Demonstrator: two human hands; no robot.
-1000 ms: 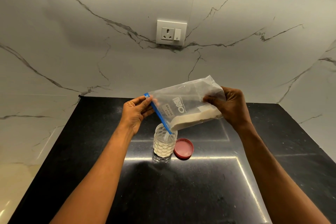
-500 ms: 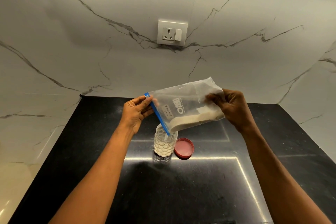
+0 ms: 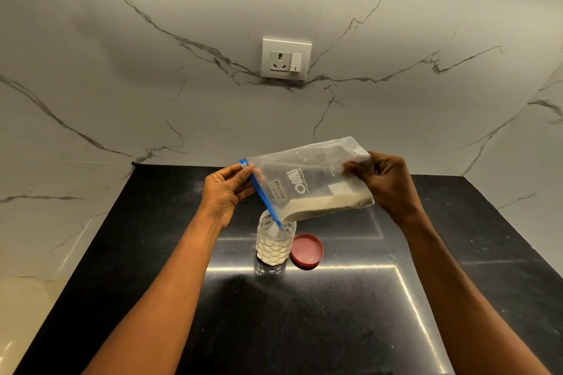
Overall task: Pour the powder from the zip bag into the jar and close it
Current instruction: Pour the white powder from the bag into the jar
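A clear zip bag [image 3: 307, 179] with a blue zip strip and a handwritten label hangs tilted above the counter, pale powder lying along its lower edge. My left hand [image 3: 227, 192] pinches the zip end at the top corner. My right hand [image 3: 387, 184] grips the bag's far end, held higher. The bag's lower zip corner dips into the mouth of an open clear jar [image 3: 275, 245], which stands upright and holds white powder well up its sides. The red lid [image 3: 306, 250] lies upturned on the counter, touching the jar's right side.
The black glossy counter [image 3: 304, 313] runs from the marble back wall toward me, with marble walls at left and right. A white socket with a switch [image 3: 285, 58] sits on the back wall above the bag.
The powder heap in the bag has thinned and spread toward the zip corner, and the level in the jar looks slightly higher. Both hands and the bag have barely shifted.
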